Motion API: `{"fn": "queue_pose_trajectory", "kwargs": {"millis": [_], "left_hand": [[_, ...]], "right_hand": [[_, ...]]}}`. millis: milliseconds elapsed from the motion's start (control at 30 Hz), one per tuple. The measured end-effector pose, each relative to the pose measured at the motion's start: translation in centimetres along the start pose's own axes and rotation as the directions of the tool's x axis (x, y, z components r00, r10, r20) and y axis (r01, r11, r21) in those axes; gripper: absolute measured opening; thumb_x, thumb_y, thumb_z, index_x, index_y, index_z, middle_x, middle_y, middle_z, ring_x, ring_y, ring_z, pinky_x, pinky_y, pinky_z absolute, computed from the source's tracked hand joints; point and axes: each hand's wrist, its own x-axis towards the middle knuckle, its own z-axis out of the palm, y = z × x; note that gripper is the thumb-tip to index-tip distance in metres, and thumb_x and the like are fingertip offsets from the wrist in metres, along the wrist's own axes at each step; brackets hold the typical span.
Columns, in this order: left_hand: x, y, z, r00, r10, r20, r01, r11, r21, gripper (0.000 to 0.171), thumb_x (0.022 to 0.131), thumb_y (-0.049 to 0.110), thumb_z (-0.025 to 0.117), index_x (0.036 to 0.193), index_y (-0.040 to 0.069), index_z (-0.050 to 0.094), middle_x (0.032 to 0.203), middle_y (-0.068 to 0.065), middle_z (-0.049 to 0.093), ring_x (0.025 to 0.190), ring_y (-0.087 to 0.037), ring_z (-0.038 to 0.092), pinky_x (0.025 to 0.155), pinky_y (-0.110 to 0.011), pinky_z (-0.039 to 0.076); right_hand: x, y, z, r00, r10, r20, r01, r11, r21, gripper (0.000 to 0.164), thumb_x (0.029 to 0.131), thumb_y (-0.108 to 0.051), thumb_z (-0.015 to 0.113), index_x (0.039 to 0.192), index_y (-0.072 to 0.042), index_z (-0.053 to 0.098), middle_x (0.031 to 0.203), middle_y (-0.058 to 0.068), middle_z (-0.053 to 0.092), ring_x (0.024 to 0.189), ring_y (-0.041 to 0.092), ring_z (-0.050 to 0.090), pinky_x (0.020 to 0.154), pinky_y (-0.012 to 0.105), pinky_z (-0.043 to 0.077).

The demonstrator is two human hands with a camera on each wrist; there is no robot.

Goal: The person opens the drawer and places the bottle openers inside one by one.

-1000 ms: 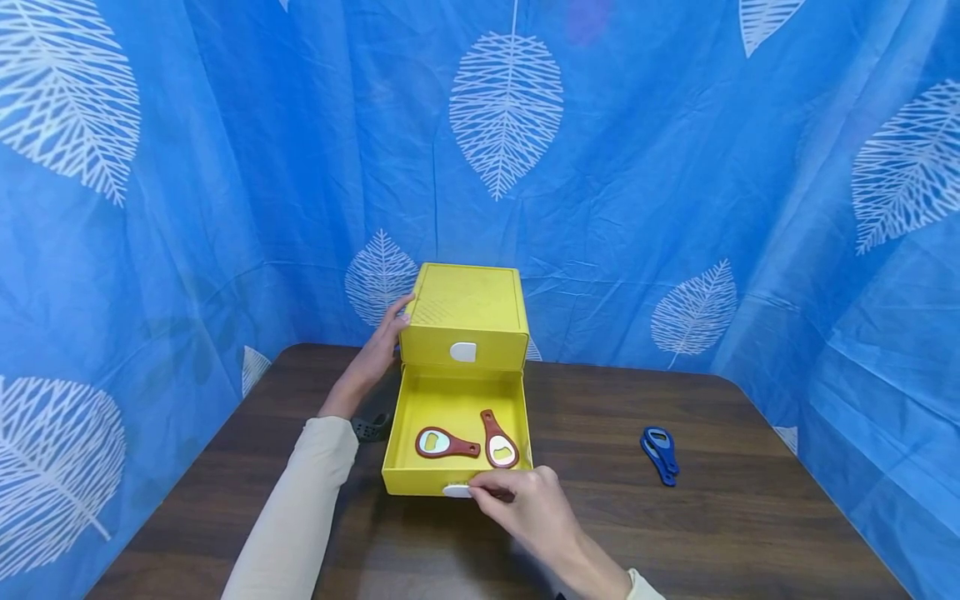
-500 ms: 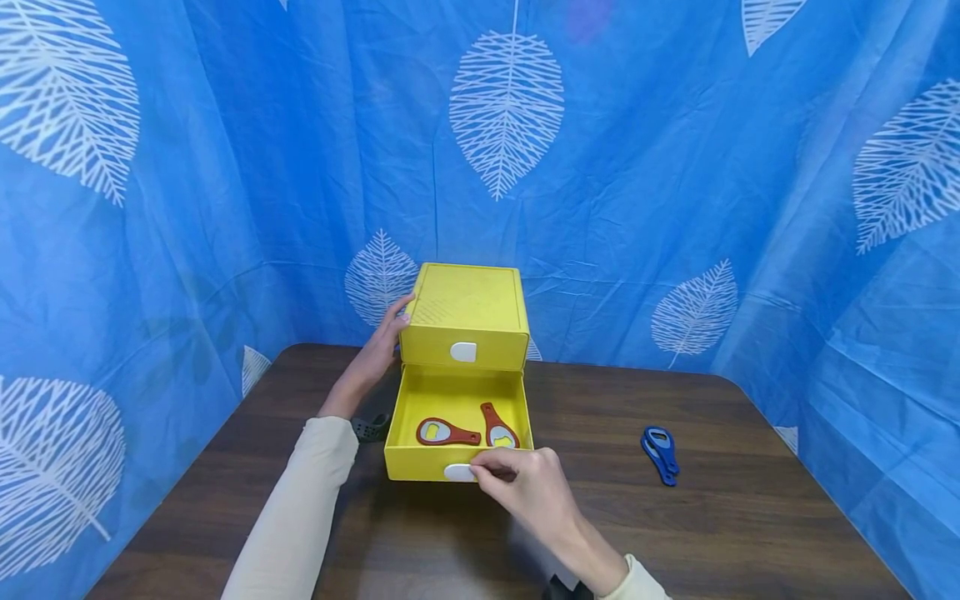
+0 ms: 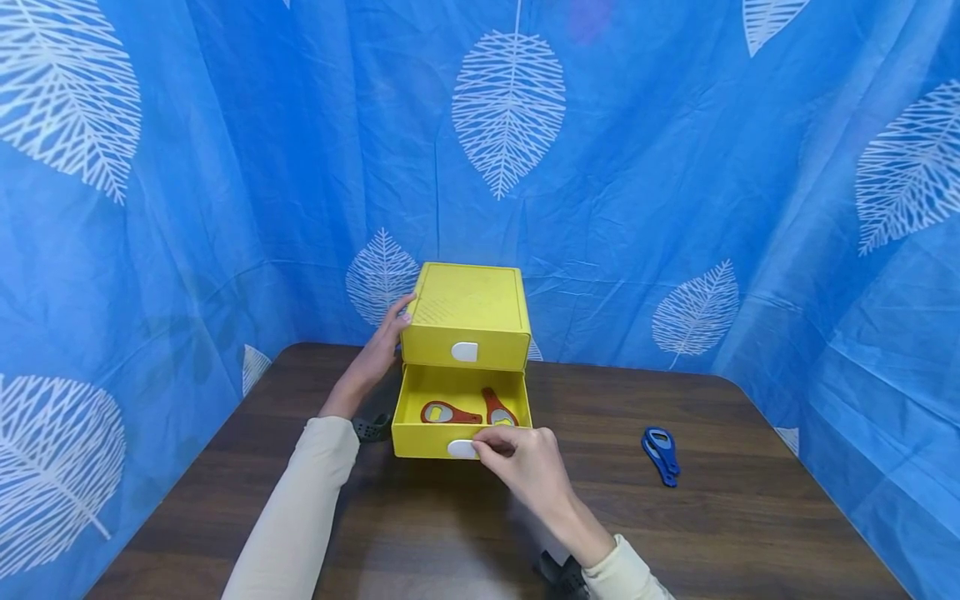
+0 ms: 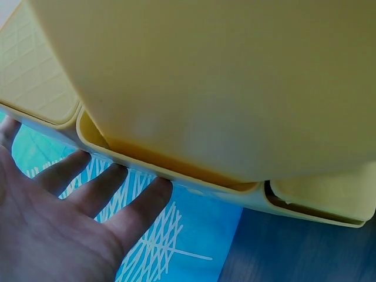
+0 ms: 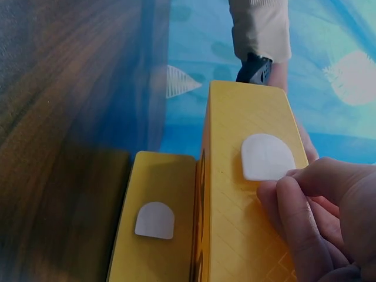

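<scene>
A yellow two-drawer box (image 3: 468, 296) stands at the back middle of the table, its lower drawer (image 3: 423, 442) pulled partway out. Two red bottle openers (image 3: 450, 413) with pale oval heads lie inside that drawer, the front wall hiding part of the right one. My right hand (image 3: 528, 467) pinches the lower drawer's white tab handle (image 5: 267, 157) between thumb and fingers. On the box's left side rests my left hand (image 3: 378, 354); in the left wrist view its fingers (image 4: 138, 214) are spread and nearly straight against the yellow wall. The upper drawer, with its own white tab (image 3: 464, 352), is closed.
Two blue bottle openers (image 3: 661, 456) lie overlapping on the dark wooden table (image 3: 720, 517) at the right. A blue curtain (image 3: 615, 208) with white leaf prints hangs behind the table and along both sides.
The lower drawer has slid back toward the box, carrying the red bottle openers, and my right hand has moved with it. My left hand has stayed at the box's side.
</scene>
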Motion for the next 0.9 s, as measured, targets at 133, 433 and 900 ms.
{"fn": "queue_pose_trajectory", "kwargs": {"millis": [133,433,900], "left_hand": [[0.0,0.0,0.0,1.000,-0.010,0.000,0.010,1.000,0.002,0.065,0.107,0.056,0.027,0.166,0.034,0.010,0.173,-0.011,0.002,0.155,-0.049,0.013,0.114,-0.081,0.014],[0.0,0.1,0.0,1.000,-0.025,-0.002,0.025,1.000,0.008,0.065,0.107,0.056,0.027,0.166,0.036,0.009,0.174,-0.009,0.002,0.156,-0.048,0.013,0.114,-0.081,0.016],[0.0,0.1,0.1,0.999,-0.032,-0.003,0.032,0.999,0.012,0.064,0.107,0.057,0.027,0.165,0.038,0.010,0.174,-0.009,0.004,0.156,-0.047,0.013,0.114,-0.081,0.015]], "right_hand": [[0.4,0.3,0.2,1.000,0.026,-0.006,-0.026,1.000,-0.010,0.010,0.082,-0.007,0.085,0.084,-0.017,0.081,0.077,-0.010,0.077,0.069,-0.008,0.066,0.063,0.011,0.053],[1.2,1.2,0.7,0.999,0.045,-0.029,-0.046,0.998,-0.040,0.007,0.083,-0.010,0.085,0.086,-0.015,0.082,0.079,-0.008,0.078,0.071,-0.003,0.069,0.063,0.013,0.054],[2.5,2.0,1.7,0.994,0.101,-0.050,-0.102,0.995,-0.016,0.007,0.084,-0.010,0.085,0.090,-0.013,0.082,0.084,-0.002,0.080,0.075,0.006,0.073,0.066,0.022,0.058]]}}
